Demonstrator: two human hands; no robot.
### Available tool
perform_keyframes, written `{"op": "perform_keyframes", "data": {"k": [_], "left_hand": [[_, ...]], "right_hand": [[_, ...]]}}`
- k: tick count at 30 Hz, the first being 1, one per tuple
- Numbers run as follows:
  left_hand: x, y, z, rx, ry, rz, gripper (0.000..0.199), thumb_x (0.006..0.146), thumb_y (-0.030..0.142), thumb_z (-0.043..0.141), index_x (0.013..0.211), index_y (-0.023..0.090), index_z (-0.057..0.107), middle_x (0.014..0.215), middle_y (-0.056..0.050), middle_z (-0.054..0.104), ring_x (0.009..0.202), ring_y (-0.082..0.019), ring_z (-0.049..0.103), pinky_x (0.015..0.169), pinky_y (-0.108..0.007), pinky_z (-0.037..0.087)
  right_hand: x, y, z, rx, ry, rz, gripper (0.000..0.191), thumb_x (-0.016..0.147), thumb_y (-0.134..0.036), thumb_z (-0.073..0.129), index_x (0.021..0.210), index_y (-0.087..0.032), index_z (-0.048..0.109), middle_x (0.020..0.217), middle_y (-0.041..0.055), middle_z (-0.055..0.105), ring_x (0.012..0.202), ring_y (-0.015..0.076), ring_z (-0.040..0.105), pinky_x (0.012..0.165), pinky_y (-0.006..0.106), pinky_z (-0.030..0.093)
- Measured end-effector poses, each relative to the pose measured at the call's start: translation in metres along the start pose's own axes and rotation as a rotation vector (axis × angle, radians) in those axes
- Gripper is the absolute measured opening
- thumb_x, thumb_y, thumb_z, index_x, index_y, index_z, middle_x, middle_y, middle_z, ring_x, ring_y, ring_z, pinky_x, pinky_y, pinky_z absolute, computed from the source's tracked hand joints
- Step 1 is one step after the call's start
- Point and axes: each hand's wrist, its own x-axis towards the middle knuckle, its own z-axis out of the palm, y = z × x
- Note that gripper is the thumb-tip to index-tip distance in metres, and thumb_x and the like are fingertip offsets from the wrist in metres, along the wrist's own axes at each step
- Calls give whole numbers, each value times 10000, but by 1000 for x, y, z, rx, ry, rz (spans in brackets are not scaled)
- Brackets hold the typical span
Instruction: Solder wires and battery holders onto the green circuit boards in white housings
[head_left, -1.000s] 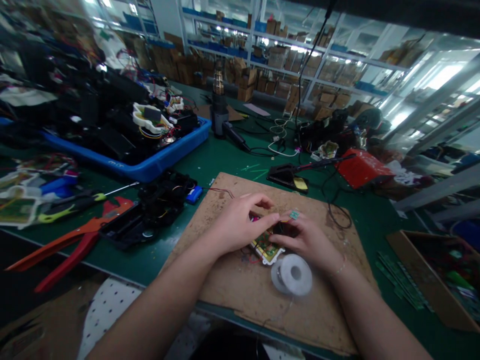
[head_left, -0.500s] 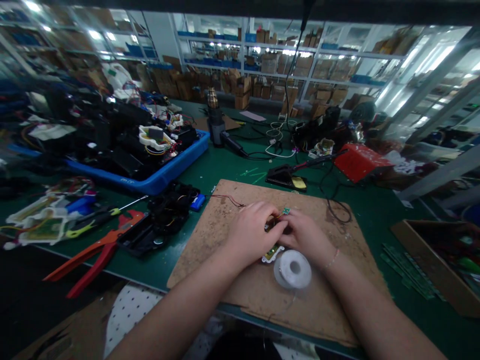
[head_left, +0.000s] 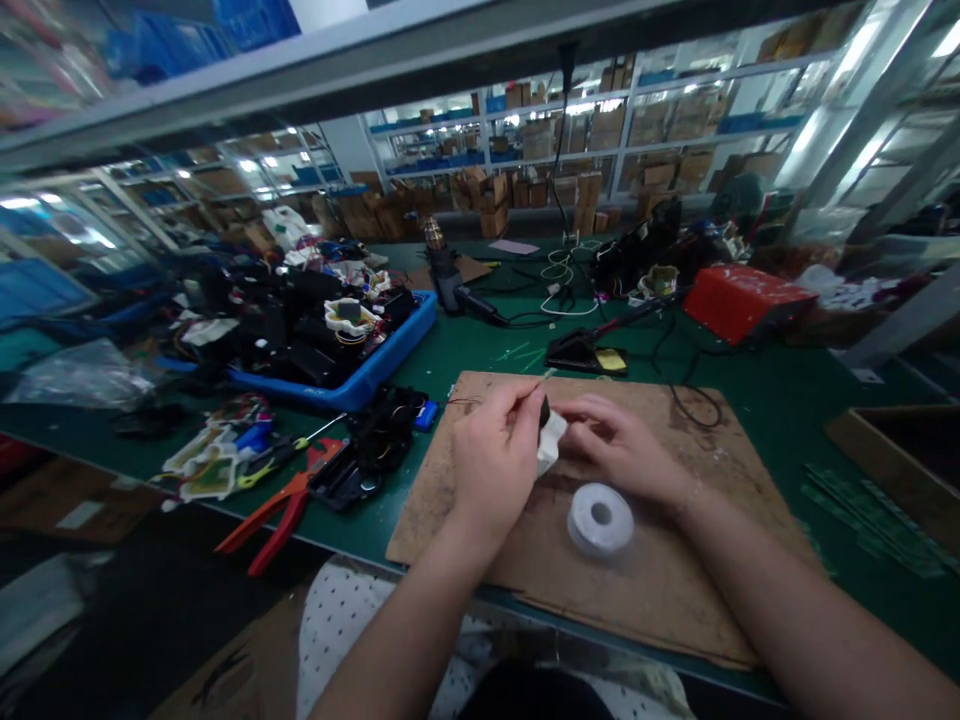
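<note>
Above the brown board (head_left: 675, 590), my left hand (head_left: 495, 450) is closed round a white plastic housing (head_left: 551, 443) with a black block at its top. A small greenish piece (head_left: 550, 374) sticks up beyond those fingertips. My right hand (head_left: 626, 445) grips the housing's right side with curled fingers; their tips are partly hidden. Just below the hands, a spool of thin wire (head_left: 601, 520) lies on the board. Thin dark wires (head_left: 466, 400) stretch from the left hand toward the board's left edge.
A blue tray (head_left: 375, 370) of black parts stands back left. Red-handled pliers (head_left: 289, 500), a screwdriver (head_left: 262, 468) and a black casing (head_left: 382, 430) lie left of the board. Behind it are a soldering iron stand (head_left: 574, 350) and a heat gun (head_left: 446, 275). Circuit strips (head_left: 870, 520) lie right.
The housing has been lifted from the board and tilted, its white side now showing between my hands. The camera view has shifted, bringing in more of the left side and the overhead shelf.
</note>
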Motion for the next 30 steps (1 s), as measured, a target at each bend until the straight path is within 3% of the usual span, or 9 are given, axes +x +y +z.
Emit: {"op": "perform_keyframes", "data": {"k": [3, 6, 9, 12, 14, 18, 20, 25, 30], "left_hand": [[27, 27, -6, -273, 209, 152, 123, 1036, 282, 577, 997, 222, 677, 922, 4, 745, 845, -135, 725, 766, -241, 564], [64, 49, -10, -467, 363, 360, 78, 1007, 220, 628, 935, 228, 657, 865, 20, 694, 825, -130, 740, 743, -239, 579], [105, 62, -10, -607, 414, 553, 80, 999, 232, 652, 923, 227, 629, 848, 30, 638, 823, -132, 743, 694, -229, 580], [140, 69, -3, -631, 245, 715, 184, 949, 375, 720, 945, 229, 608, 869, 41, 626, 763, -106, 715, 680, -218, 586], [151, 75, 5, -637, 109, 756, 226, 939, 428, 712, 962, 237, 593, 877, 44, 647, 742, -93, 706, 692, -217, 597], [147, 92, 18, -670, 0, 640, 67, 1007, 301, 642, 998, 250, 599, 1002, 34, 704, 820, -101, 746, 743, -242, 623], [139, 94, 21, -691, -39, 595, 17, 1010, 238, 630, 1013, 254, 624, 1068, 42, 711, 888, -116, 768, 796, -279, 632], [118, 61, 32, -563, -312, 462, 39, 954, 246, 683, 958, 225, 715, 947, 38, 742, 943, -141, 773, 884, -319, 605], [77, 17, 54, -350, -597, 297, 93, 923, 266, 711, 949, 200, 773, 982, -29, 794, 928, -161, 742, 891, -299, 593]], "right_hand": [[-1, -5, 1, 114, 123, 26, 453, 1028, -499, 458, 1409, -288, 583, 1149, 79, 667, 930, 167, 637, 701, 288, 538], [-2, -6, 1, 169, 200, 41, 551, 957, -492, 608, 1464, -297, 512, 1177, 79, 627, 926, 165, 621, 704, 283, 547], [-2, -7, 1, 142, 272, 42, 759, 858, -504, 738, 1523, -305, 433, 1273, 96, 558, 947, 174, 605, 705, 294, 560], [0, -7, 0, -41, 403, 12, 952, 742, -537, 837, 1551, -273, 411, 1325, 125, 497, 1018, 214, 570, 780, 352, 573], [1, -5, -4, -141, 482, 16, 965, 693, -562, 865, 1517, -243, 477, 1230, 123, 526, 959, 221, 558, 780, 377, 559], [7, 6, -22, -142, 568, 69, 542, 797, -653, 733, 1122, -220, 749, 910, 63, 599, 738, 176, 528, 725, 353, 502], [9, 12, -37, -100, 628, 108, 552, 906, -714, 538, 932, -207, 753, 793, 48, 611, 649, 152, 510, 661, 322, 465], [12, 21, -75, 25, 901, 190, 808, 936, -815, 170, 995, -187, 675, 676, 19, 577, 469, 113, 386, 474, 279, 308], [6, 18, -89, -34, 1102, 174, 731, 979, -744, 201, 967, -184, 671, 694, 18, 522, 581, 138, 464, 542, 283, 338]]}}
